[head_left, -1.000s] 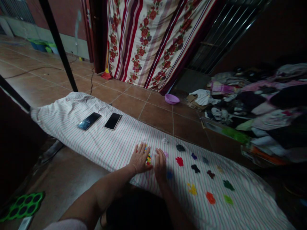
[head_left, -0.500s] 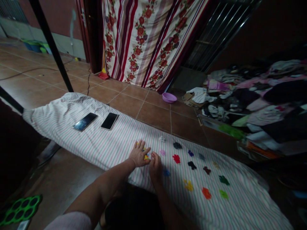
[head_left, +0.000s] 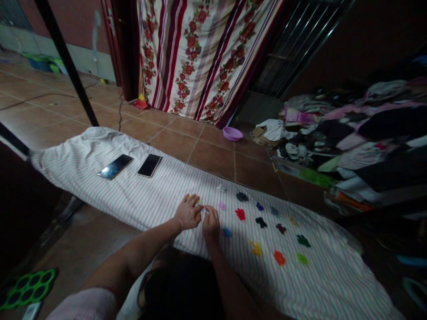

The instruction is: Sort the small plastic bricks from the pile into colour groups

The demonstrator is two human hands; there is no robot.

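Observation:
My left hand (head_left: pixel 188 213) lies palm down on the striped cloth (head_left: pixel 147 198), fingers stretched over a little group of small pieces. Yellow bits (head_left: pixel 188 198) show past its fingertips; the rest is covered. Close beside it, my right hand (head_left: pixel 211 224) has its fingers pinched together, with a tiny pale blue and white spot at the tips that is too small to name. To the right lie little piles of small coloured pieces, sorted by colour: blue pieces (head_left: pixel 227 232), pink pieces (head_left: pixel 221 206), white pieces (head_left: pixel 220 188), red pieces (head_left: pixel 239 214) and yellow pieces (head_left: pixel 255 248).
Further right are black pieces (head_left: pixel 261 222), orange pieces (head_left: pixel 279 258), dark green pieces (head_left: pixel 303 241) and lime pieces (head_left: pixel 302 258). Two phones, one silvery (head_left: pixel 115 166) and one black-screened (head_left: pixel 150 165), rest on the left. A purple basin (head_left: pixel 232 134) stands on the tiled floor.
My left hand's fingers have drawn closer together. My right hand's fingertips stay pinched beside it. The whole view has shifted slightly; the piles look the same.

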